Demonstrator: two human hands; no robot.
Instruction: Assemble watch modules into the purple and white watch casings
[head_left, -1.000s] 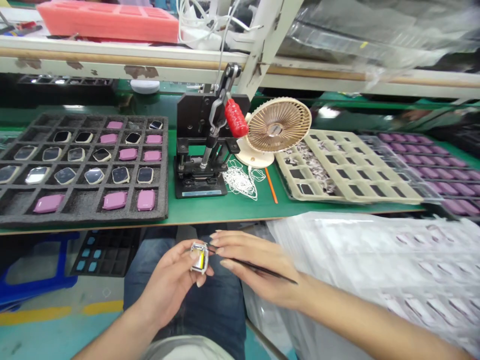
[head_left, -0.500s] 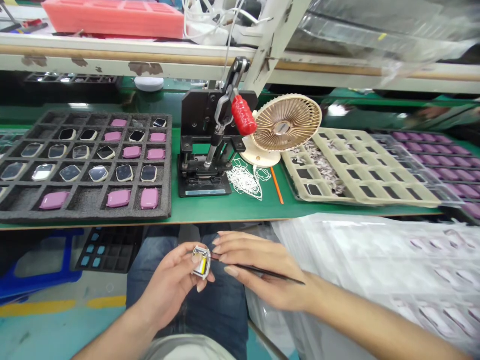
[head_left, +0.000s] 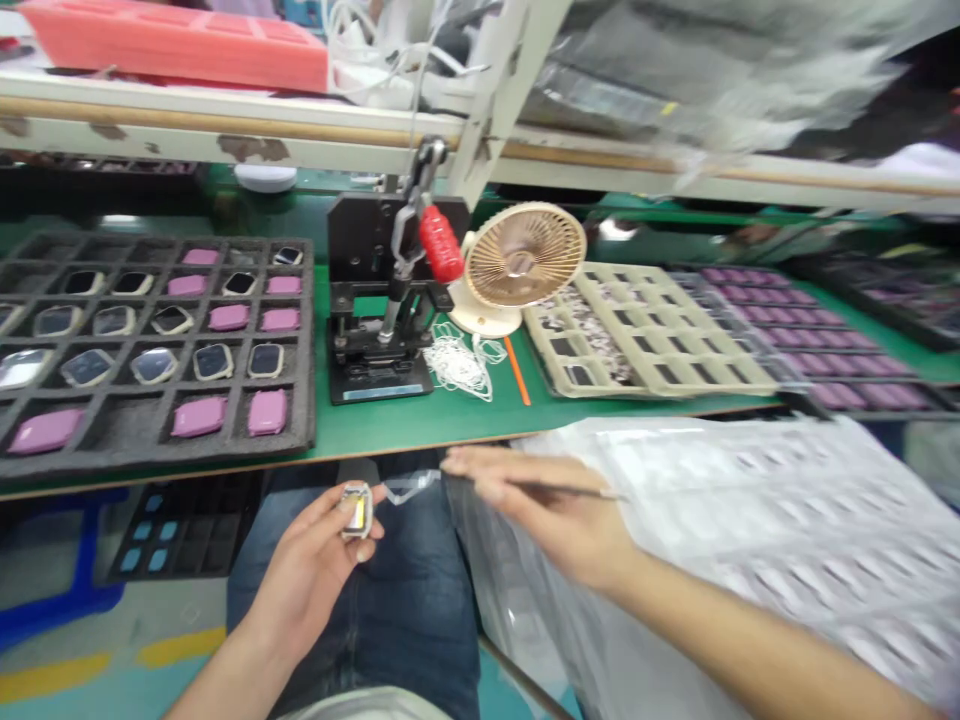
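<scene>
My left hand (head_left: 319,560) is closed around a small watch case (head_left: 356,510) with a yellow part inside, held over my lap below the table edge. My right hand (head_left: 551,515) pinches thin dark tweezers (head_left: 570,490), their tip to the right of the case. A thin clear film strip (head_left: 409,487) hangs between the tweezers' tip and the case. The right hand is blurred by motion.
A black foam tray (head_left: 150,440) of purple and glass-faced watch parts lies at left on the green table (head_left: 420,420). A hand press with a red handle (head_left: 441,243), a small fan (head_left: 523,253), a beige tray (head_left: 652,340) and clear plastic trays (head_left: 750,500) lie to the right.
My right hand has moved right and up, away from the case, drawing a clear film off it with the tweezers. The view has swung to the right.
</scene>
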